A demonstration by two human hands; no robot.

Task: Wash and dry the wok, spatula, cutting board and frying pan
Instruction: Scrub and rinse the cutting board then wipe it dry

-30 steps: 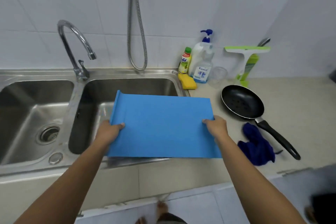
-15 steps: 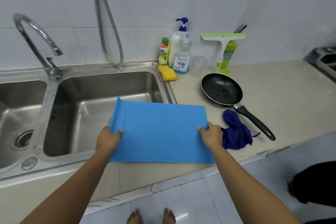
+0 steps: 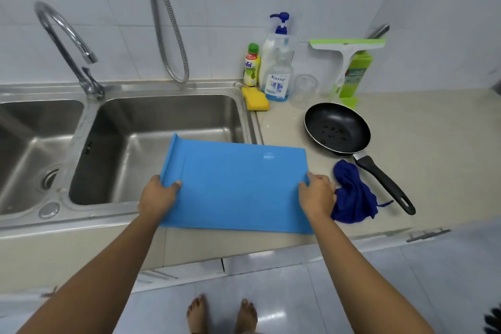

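The left hand [image 3: 160,198] and right hand [image 3: 317,195] each hold a pinching grip on a side edge of the cutting board [image 3: 238,187] over the sink's [image 3: 168,88] front right corner, while the frying pan [image 3: 337,130] looks not yet washed.

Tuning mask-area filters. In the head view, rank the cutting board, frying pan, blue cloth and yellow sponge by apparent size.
1. cutting board, nearest the camera but plainly biggest
2. frying pan, handle included
3. blue cloth
4. yellow sponge, farthest back

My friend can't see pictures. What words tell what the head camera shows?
The left hand and right hand hold a blue cutting board partly over the sink. A frying pan and blue cloth lie on the counter.
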